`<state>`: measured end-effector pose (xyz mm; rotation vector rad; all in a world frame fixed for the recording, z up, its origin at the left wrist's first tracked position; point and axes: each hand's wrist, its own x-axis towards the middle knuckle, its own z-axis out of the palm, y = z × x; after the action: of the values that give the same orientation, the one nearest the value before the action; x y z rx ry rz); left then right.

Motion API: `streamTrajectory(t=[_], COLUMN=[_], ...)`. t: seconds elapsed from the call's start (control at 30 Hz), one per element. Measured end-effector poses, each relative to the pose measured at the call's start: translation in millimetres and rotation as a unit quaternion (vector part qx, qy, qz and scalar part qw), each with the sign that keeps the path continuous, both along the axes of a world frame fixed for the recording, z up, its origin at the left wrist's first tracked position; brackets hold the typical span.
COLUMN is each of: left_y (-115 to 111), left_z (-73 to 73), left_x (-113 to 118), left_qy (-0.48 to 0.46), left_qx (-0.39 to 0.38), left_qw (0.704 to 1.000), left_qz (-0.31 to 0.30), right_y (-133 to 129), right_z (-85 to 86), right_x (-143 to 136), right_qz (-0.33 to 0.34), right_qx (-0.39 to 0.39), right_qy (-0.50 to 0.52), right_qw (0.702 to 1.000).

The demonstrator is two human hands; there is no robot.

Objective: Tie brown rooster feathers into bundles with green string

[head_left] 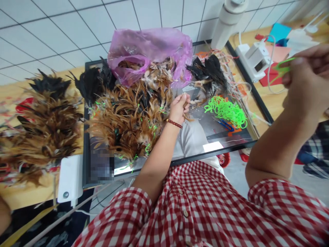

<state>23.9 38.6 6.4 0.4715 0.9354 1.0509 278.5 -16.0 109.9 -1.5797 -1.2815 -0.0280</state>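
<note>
My left hand (180, 105) is closed over the glass-topped board, beside the heap of brown feathers (128, 120); a brown feather (189, 117) sticks out below its fingers. Raised at the far right, my right hand (304, 80) pinches a bright green cord (284, 65), somewhat blurred. A tangle of green cord (226, 110) lies on the right part of the board, with a small blue tool (226, 125) beside it. Black feathers (212, 70) rest behind the tangle. Behind the brown heap, a pink plastic bag (154, 43) lies open with more feathers inside.
More brown and black feathers (51, 120) cover the table at left, near a white device (70, 178). A white bottle (227, 24) stands at the back. White plugs and a power strip (250, 61) lie right of the board's black frame (249, 85). Part of another person's arm (3, 214) shows lower left.
</note>
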Motion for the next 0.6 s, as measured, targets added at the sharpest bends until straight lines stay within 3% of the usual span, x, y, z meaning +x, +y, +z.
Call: streamTrajectory(t=[0.03, 0.13, 0.27, 0.47, 0.6], left_y=[0, -1, -5, -7, -6], left_z=[0.2, 1.9, 3.8, -3.9, -8.3], left_x=[0, -1, -6, -5, -2], left_qy=[0.002, -0.004, 0.001, 0.068, 0.099], left_qx=[0.001, 0.018, 0.071, 0.126, 0.108], left_qw=[1.000, 1.000, 0.997, 0.984, 0.985], left_qz=[-0.001, 0.001, -0.025, -0.108, -0.095], right_y=[2, 12, 30, 37, 34], right_z=[-4.3, -26.7, -66.3, -100.5, -107.7], right_x=[-13, -54, -91, -99, -95], right_qz=[0.039, 0.180, 0.255, 0.269, 0.221], right_qx=[0.037, -0.134, -0.190, -0.129, -0.125], right_qy=[0.039, -0.068, -0.122, -0.153, -0.194], right_qw=[0.998, 0.972, 0.940, 0.942, 0.948])
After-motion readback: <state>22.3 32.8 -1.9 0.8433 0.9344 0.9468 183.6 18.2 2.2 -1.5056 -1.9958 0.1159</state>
